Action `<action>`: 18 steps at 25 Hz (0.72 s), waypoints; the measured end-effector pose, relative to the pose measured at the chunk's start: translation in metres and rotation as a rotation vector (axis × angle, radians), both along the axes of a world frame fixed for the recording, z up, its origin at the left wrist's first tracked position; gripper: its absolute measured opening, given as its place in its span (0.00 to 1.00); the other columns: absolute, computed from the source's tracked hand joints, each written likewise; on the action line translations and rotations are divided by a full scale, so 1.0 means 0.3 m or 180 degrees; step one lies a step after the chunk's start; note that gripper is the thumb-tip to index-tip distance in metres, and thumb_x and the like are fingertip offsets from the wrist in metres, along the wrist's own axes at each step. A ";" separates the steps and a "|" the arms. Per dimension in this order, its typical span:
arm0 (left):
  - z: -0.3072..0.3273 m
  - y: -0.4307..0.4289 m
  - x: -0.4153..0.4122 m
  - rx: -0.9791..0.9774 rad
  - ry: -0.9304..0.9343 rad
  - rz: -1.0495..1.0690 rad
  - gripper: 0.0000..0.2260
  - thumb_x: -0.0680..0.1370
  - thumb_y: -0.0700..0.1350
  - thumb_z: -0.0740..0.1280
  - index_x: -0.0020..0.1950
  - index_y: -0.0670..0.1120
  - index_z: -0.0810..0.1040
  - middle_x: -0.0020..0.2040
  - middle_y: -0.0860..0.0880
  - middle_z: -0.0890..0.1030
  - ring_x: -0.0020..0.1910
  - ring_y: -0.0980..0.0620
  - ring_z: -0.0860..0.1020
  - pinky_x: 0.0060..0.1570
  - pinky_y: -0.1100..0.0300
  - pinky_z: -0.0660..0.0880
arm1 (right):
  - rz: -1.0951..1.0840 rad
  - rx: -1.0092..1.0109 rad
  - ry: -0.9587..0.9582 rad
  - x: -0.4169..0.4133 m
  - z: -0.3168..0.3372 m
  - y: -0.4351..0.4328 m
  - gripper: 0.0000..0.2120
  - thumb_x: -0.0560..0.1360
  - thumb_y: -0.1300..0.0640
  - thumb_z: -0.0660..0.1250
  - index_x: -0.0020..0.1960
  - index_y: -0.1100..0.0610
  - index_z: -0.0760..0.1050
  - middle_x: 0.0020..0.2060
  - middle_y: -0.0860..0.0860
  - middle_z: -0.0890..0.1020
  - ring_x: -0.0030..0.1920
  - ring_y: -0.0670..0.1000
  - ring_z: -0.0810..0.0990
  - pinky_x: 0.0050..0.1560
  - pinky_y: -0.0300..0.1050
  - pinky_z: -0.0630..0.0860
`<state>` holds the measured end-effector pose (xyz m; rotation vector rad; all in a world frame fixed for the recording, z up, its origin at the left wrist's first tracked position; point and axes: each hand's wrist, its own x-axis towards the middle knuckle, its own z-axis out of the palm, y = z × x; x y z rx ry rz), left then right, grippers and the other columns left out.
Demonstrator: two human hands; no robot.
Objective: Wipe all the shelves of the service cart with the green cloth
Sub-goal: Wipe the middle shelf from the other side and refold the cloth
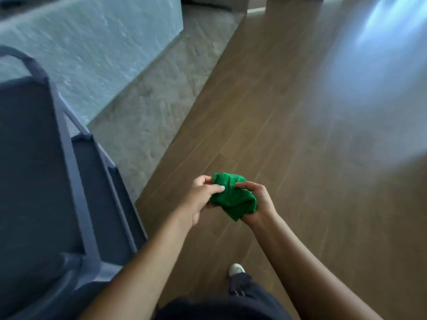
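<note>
Brown wood-plank floor (265, 112) runs beside a grey stone-look strip (161, 100) below a pale textured wall (92, 42); bluish glare (381, 31) upper right

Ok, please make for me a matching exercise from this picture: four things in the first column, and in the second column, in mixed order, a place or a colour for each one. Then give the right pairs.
Column one:
1. cloth
2. cart
3. shoe
4. floor

Column two:
A. brown wood planks
B. green, bunched between the left hand and the right hand
C. dark, at the left side of the picture
D. white, near the bottom edge

Right pairs: 1-B, 2-C, 3-D, 4-A.
</note>
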<state>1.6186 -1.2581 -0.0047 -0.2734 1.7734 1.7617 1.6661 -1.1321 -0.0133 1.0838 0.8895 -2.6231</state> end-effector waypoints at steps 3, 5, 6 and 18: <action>0.008 0.036 -0.118 -0.0052 -0.0020 0.0432 0.08 0.75 0.36 0.68 0.52 0.43 0.74 0.47 0.42 0.80 0.42 0.50 0.79 0.36 0.60 0.78 | 0.0618 -0.0111 0.0047 -0.179 0.019 0.060 0.17 0.68 0.65 0.60 0.54 0.66 0.76 0.44 0.63 0.83 0.40 0.60 0.84 0.43 0.50 0.79; 0.009 0.055 -0.196 -0.0090 -0.0016 0.0714 0.10 0.75 0.36 0.68 0.56 0.41 0.74 0.51 0.41 0.80 0.46 0.48 0.80 0.39 0.58 0.79 | 0.1072 -0.0162 0.0029 -0.306 0.021 0.088 0.16 0.70 0.63 0.58 0.53 0.66 0.79 0.46 0.63 0.83 0.42 0.60 0.84 0.43 0.49 0.80; 0.010 0.056 -0.232 -0.0130 -0.0032 0.0828 0.11 0.75 0.36 0.68 0.57 0.41 0.73 0.53 0.41 0.80 0.48 0.47 0.80 0.42 0.56 0.79 | 0.1203 -0.0175 0.0025 -0.361 0.019 0.094 0.16 0.71 0.63 0.58 0.52 0.67 0.80 0.46 0.63 0.83 0.42 0.60 0.84 0.42 0.49 0.80; -0.043 -0.162 -0.724 0.0028 -0.0194 0.2341 0.14 0.76 0.34 0.67 0.60 0.38 0.73 0.56 0.38 0.80 0.55 0.42 0.80 0.55 0.48 0.78 | 0.2705 -0.0141 0.0147 -1.043 -0.018 -0.155 0.18 0.77 0.61 0.53 0.48 0.68 0.80 0.42 0.63 0.83 0.39 0.59 0.84 0.36 0.49 0.81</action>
